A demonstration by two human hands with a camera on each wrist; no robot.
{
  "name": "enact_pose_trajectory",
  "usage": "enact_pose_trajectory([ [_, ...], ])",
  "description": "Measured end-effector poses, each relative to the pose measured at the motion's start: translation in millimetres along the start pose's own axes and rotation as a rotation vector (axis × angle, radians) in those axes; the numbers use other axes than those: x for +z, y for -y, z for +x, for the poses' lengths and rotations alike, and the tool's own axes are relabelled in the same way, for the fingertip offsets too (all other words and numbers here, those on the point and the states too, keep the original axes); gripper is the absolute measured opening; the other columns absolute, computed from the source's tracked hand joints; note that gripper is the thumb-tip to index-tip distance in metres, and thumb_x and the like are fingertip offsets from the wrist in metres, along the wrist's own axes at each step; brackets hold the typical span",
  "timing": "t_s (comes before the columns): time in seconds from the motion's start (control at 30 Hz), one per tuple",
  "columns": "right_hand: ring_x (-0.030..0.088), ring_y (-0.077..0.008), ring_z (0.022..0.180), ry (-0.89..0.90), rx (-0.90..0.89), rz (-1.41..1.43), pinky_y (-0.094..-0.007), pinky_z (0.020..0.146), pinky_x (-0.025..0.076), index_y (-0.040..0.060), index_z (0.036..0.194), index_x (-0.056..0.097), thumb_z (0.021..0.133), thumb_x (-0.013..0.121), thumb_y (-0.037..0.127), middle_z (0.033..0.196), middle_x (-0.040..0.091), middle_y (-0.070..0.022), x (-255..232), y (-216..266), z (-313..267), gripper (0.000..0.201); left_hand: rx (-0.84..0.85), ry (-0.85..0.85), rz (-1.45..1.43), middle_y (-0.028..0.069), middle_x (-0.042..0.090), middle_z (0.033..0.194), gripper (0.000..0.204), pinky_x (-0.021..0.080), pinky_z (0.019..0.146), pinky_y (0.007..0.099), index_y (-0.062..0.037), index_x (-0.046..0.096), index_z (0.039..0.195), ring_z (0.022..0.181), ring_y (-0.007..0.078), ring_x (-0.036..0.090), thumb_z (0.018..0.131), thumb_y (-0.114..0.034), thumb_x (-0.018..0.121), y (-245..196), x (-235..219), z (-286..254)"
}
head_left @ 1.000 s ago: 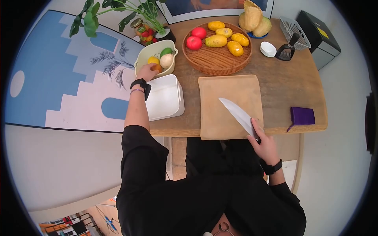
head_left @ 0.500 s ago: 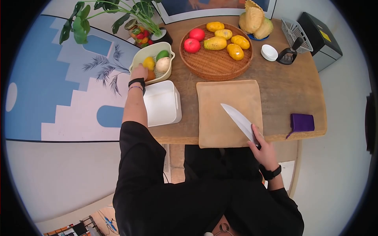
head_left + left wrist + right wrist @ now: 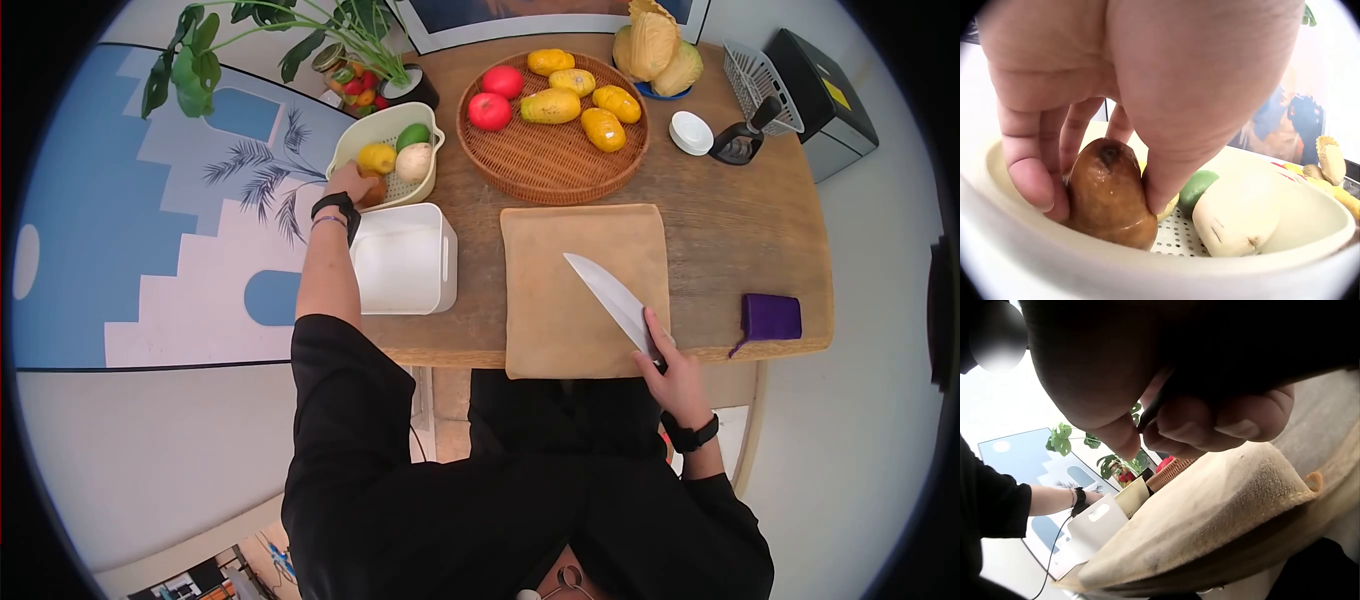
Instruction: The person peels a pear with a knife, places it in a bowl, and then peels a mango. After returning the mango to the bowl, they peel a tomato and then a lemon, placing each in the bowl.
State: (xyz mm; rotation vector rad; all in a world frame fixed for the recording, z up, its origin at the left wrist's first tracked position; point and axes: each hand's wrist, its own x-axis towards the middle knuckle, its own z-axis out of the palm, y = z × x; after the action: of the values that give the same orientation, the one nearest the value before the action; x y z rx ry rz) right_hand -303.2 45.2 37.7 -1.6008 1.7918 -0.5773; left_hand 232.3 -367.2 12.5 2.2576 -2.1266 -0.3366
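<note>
My left hand [image 3: 352, 184] reaches into the cream colander basket [image 3: 434, 160]. In the left wrist view its thumb and fingers close round a glossy brown egg-shaped fruit [image 3: 1113, 197] with a dark end, inside the near rim. A yellow fruit [image 3: 377, 158], a green fruit [image 3: 412, 136] and a pale round vegetable [image 3: 413, 163] lie beside it. My right hand [image 3: 682, 385] grips a large kitchen knife [image 3: 607, 295] by its handle. The blade points away to the left over the tan cloth-covered board [image 3: 550, 310]. Most of the handle is hidden by the hand.
A white bin [image 3: 405, 265] stands just in front of the colander. Behind the board sits a wicker tray [image 3: 500, 165] of red and yellow produce. A white bowl [image 3: 690, 132], a black-handled tool [image 3: 740, 145] and a purple pouch [image 3: 772, 317] are on the right.
My left hand has shifted slightly left and down in the colander, uncovering more of the yellow fruit. The knife stays in my right hand, almost unmoved; the whole view has shifted a little.
</note>
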Motion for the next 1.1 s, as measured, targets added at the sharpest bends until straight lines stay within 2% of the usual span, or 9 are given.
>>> enact_pose_trajectory([
  [0.13,0.07,-0.0423,0.074,-0.083,-0.058,-0.014,-0.0458,0.068,0.057,0.0325,0.157,0.046,0.094,0.073,0.03,0.087,0.072,-0.023,3.5,-6.4,-5.4,0.069,0.002,0.039,0.059,0.0243,0.071,0.121,0.056,0.053,0.1,0.0471,-0.0035,0.067,0.126,0.116,0.0414,0.066,0.085,-0.041,0.07,10.3,4.7,12.2],
  [0.4,0.072,-0.0416,0.076,-0.2,0.02,-0.001,-0.0454,0.07,0.058,0.0326,0.157,0.044,0.095,0.071,0.032,0.085,0.072,-0.0235,2.7,-39.5,-16.6,0.068,0.016,0.002,0.235,0.0296,0.069,0.122,0.057,0.052,0.101,0.0481,-0.0027,0.062,0.131,0.116,0.0431,0.066,0.086,-0.036,0.068,-27.2,-20.2,-9.9],
  [0.47,0.072,-0.0414,0.078,-0.257,0.04,0.052,-0.045,0.07,0.058,0.0323,0.158,0.044,0.096,0.07,0.032,0.087,0.073,-0.0241,-3.0,-56.2,-18.1,0.067,0.081,-0.063,0.263,0.0294,0.07,0.118,0.056,0.052,0.1,0.0483,-0.002,0.061,0.131,0.115,0.0424,0.067,0.087,-0.036,0.069,-59.4,-41.6,-23.6],
  [0.57,0.073,-0.0398,0.093,-0.241,0.301,0.081,-0.0403,0.081,0.057,0.0289,0.161,0.037,0.102,0.065,0.028,0.111,0.073,-0.0231,-24.3,-64.6,-28.2,0.066,0.437,-0.107,0.063,0.0275,0.071,0.115,0.053,0.054,0.095,0.0469,-0.0022,0.061,0.131,0.109,0.0421,0.069,0.091,-0.035,0.072,-156.4,-82.1,-68.1],
  [0.67,0.071,-0.046,0.084,-0.357,0.207,0.044,-0.0468,0.071,0.056,0.0313,0.162,0.035,0.102,0.064,0.034,0.098,0.074,-0.0236,-16.3,-104.0,-52.9,0.067,0.629,0.075,-0.237,0.0257,0.072,0.112,0.054,0.056,0.09,0.0436,-0.0041,0.062,0.132,0.104,0.0396,0.071,0.091,-0.037,0.075,-259.2,-91.1,-105.8],
  [0.73,0.07,-0.0466,0.083,-0.373,0.211,0.057,-0.0484,0.069,0.056,0.0317,0.162,0.033,0.102,0.062,0.036,0.097,0.074,-0.023,-10.9,-113.5,-71.9,0.067,0.722,0.029,-0.033,0.0238,0.073,0.109,0.056,0.057,0.088,0.0427,-0.0045,0.061,0.132,0.103,0.0375,0.072,0.092,-0.041,0.074,-303.2,-62.2,-97.7],
  [0.93,0.07,-0.044,0.075,-0.335,0.467,-0.023,-0.0516,0.066,0.054,0.0313,0.163,0.03,0.103,0.059,0.038,0.084,0.073,-0.0205,31.4,-145.9,-106.2,0.067,0.643,0.06,-0.111,0.0335,0.068,0.117,0.077,0.055,0.094,0.0486,0.0047,0.048,0.141,0.109,0.0466,0.068,0.093,-0.053,0.066,-400.9,65.3,-32.2],
  [1.03,0.07,-0.0426,0.074,-0.349,0.465,-0.001,-0.0513,0.066,0.054,0.0296,0.164,0.029,0.102,0.06,0.037,0.083,0.073,-0.0193,31.6,-141.9,-106.8,0.07,0.145,0.107,-0.369,0.0354,0.066,0.122,0.106,0.055,0.097,0.0439,0.0105,0.034,0.148,0.114,0.0434,0.068,0.083,-0.065,0.071,-432.0,94.3,-30.6],
  [1.1,0.07,-0.0423,0.074,-0.34,0.448,-0.009,-0.0505,0.066,0.055,0.0289,0.164,0.028,0.101,0.061,0.036,0.086,0.073,-0.0194,30.7,-145.3,-108.1,0.072,0.148,0.089,-0.34,0.0352,0.066,0.124,0.106,0.055,0.098,0.0433,0.0132,0.036,0.146,0.115,0.0435,0.068,0.081,-0.063,0.072,-441.4,99.9,-29.3],
])
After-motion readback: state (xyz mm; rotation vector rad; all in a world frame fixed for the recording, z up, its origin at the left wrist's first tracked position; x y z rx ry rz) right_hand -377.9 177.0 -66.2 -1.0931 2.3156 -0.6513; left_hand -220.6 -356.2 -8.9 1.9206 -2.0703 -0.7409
